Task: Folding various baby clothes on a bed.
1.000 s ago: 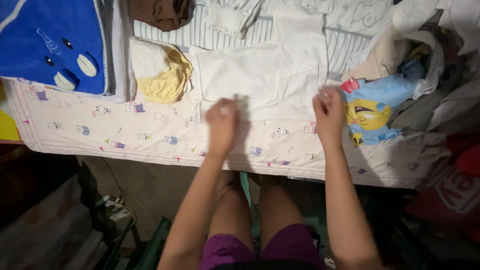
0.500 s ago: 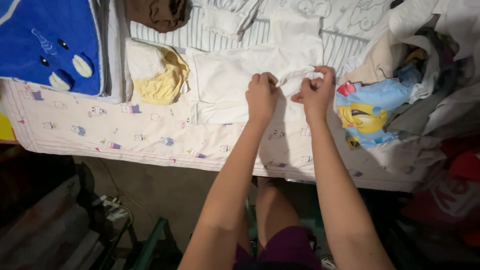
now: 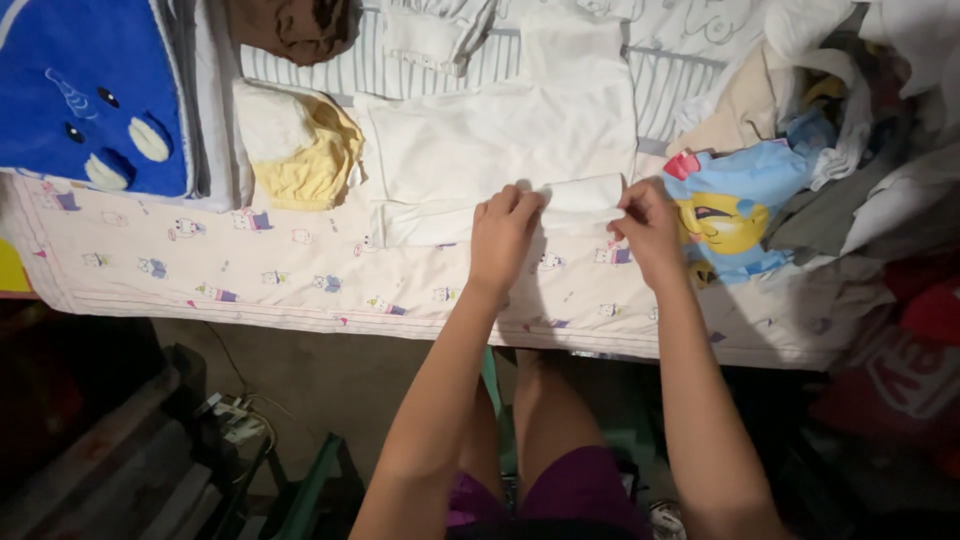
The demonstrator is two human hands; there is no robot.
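Note:
A white garment [image 3: 480, 150] lies spread flat on the patterned sheet [image 3: 230, 270], its near edge turned into a narrow folded strip [image 3: 582, 194]. My left hand [image 3: 503, 236] pinches the left end of that strip. Fingers of my right hand [image 3: 650, 230] pinch its right end near the garment's corner. Both hands rest low on the cloth, about a hand's width apart.
A folded white and yellow garment [image 3: 300, 150] lies left of the white one. A blue cushion with an elephant face [image 3: 90, 100] sits far left, a brown item [image 3: 290, 25] at the top. A pile of unfolded clothes with a blue cartoon print [image 3: 740, 200] is right.
My hands pulled back toward me and spread apart, bringing the garment's sleeve part down into a folded strip along its near edge. The camera view shifted slightly.

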